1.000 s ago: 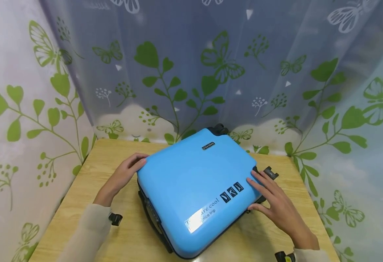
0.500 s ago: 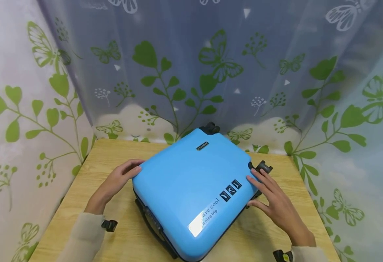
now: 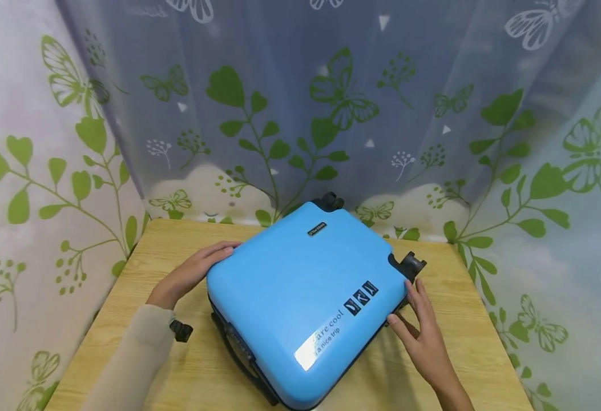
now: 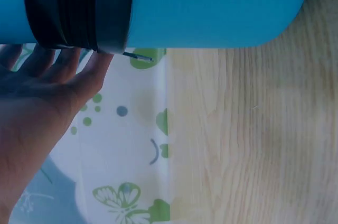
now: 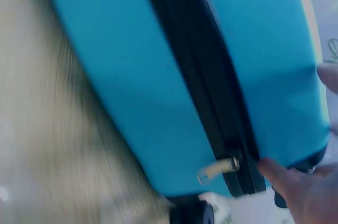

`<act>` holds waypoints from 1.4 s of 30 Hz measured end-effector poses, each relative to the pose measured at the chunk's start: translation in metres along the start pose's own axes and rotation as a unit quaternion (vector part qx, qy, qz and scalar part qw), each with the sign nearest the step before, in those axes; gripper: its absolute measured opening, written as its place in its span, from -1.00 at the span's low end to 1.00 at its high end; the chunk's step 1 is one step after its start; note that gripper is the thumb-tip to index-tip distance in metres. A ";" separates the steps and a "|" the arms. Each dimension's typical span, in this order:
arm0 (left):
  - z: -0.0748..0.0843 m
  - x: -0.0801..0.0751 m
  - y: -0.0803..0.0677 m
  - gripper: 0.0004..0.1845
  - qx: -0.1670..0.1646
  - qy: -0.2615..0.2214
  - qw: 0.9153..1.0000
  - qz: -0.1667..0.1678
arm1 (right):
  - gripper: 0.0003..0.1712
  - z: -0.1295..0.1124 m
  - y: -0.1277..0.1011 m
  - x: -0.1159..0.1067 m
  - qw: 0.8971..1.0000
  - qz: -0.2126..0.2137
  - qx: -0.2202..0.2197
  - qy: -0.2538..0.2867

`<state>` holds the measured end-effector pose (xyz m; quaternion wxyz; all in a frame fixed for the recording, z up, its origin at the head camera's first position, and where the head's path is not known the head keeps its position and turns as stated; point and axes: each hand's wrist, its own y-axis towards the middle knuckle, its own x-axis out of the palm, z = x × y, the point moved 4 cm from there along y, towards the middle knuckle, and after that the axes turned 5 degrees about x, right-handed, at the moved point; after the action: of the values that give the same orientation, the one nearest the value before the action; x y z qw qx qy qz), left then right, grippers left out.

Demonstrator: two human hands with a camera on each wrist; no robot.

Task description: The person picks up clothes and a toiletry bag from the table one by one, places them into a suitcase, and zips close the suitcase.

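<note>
A small bright blue hard-shell suitcase [image 3: 300, 297] lies flat on the wooden table [image 3: 125, 342], its black wheels [image 3: 408, 265] toward the back and right. My left hand [image 3: 197, 271] rests with straight fingers against the case's left edge; in the left wrist view the fingers [image 4: 68, 65] touch the black zipper band [image 4: 79, 7]. My right hand [image 3: 418, 331] lies flat against the right side below a wheel. The right wrist view shows a fingertip [image 5: 274, 174] by the black zipper seam [image 5: 211, 102] and its metal pull [image 5: 216, 168].
Curtains printed with green leaves and butterflies [image 3: 341, 103] hang close behind and on both sides of the table. A black side handle [image 3: 238, 354] runs along the case's near-left edge. Bare wood shows to the left and right of the case.
The suitcase has turned slightly and shifted left. My right hand slid off the lid down to the case's right side; my left hand stays at the left edge.
</note>
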<state>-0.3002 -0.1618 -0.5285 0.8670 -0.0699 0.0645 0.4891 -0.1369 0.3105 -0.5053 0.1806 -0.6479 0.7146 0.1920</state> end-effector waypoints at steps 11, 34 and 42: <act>-0.008 0.004 0.016 -0.26 -0.029 -0.049 0.997 -0.051 | 0.16 -0.012 -0.009 0.024 0.982 -0.011 0.159 0.104; -0.014 -0.002 -0.013 -0.30 -0.027 -0.051 0.994 -0.097 | 0.02 -0.008 0.012 0.024 0.986 -0.006 0.096 0.137; -0.019 -0.003 -0.030 -0.29 0.004 -0.064 0.989 -0.132 | -0.16 -0.006 0.037 0.028 0.990 -0.020 0.059 0.130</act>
<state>-0.2767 -0.1834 -0.5448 0.9268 -0.0428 0.0005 0.3731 -0.1760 0.2870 -0.5129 0.1276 -0.6699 0.7290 0.0600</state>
